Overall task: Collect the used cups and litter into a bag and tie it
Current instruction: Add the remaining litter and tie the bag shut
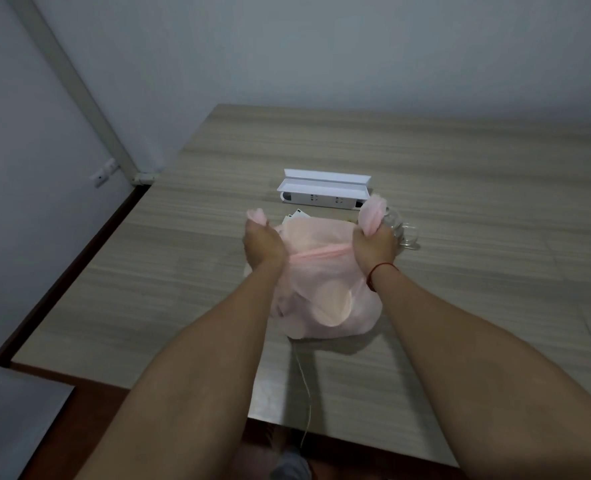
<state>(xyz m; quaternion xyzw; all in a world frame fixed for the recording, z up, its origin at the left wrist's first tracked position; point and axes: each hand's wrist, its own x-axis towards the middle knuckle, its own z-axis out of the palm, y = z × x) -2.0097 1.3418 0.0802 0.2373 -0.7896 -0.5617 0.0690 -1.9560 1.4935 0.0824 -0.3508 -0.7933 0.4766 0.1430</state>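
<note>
Bag [325, 299] of pink plastic sat on the table [460, 188], just in front of the white power strip [322, 195], a cup's round shape showing through it. Left hand [263, 247] and right hand [375, 247] each gripped a handle in a closed fist, a strand stretched between. Pulling evenly outward and low would likely seat the knot without tearing.

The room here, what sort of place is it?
Probably a plain office or meeting room: a large wood-grain table against bare grey walls, with a white pop-up power socket box set in it. A pink bag is being tied.
</note>
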